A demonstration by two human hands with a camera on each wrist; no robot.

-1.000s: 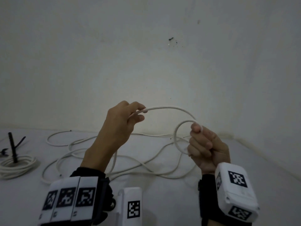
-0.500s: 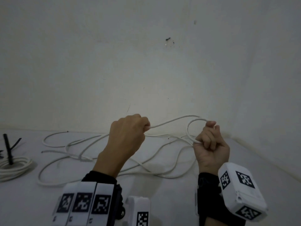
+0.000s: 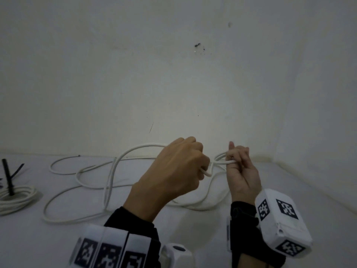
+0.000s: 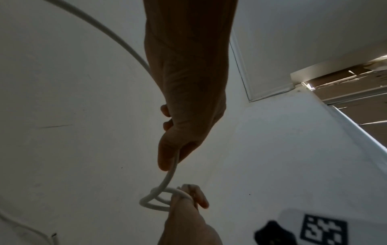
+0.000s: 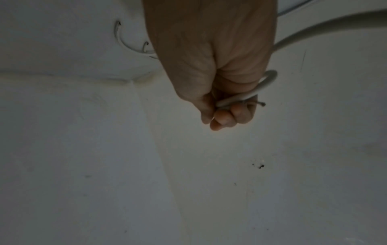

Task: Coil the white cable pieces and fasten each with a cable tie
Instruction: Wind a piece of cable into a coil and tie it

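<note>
A long white cable (image 3: 108, 182) lies in loose loops on the white surface and rises to both hands. My left hand (image 3: 179, 167) grips a run of it in a fist, thumb pressing the cable (image 4: 171, 169). Close to its right, my right hand (image 3: 239, 167) holds a small coil (image 3: 222, 158) of about two turns, fingers curled round it. The right wrist view shows that coil (image 5: 247, 96) held by my right hand (image 5: 222, 106), with the cable's cut end poking out. The left wrist view shows the coil (image 4: 159, 199) just below my left hand (image 4: 188, 116).
A finished white coil (image 3: 17, 198) with a black cable tie (image 3: 7, 176) standing up from it lies at the far left. White walls (image 3: 173, 84) close the surface at the back and right, meeting in a corner (image 3: 276, 161).
My left hand has moved right and down, close to the right hand, bringing more cable over. The loop in the right hand has shrunk and gained a turn. Slack on the surface shifted.
</note>
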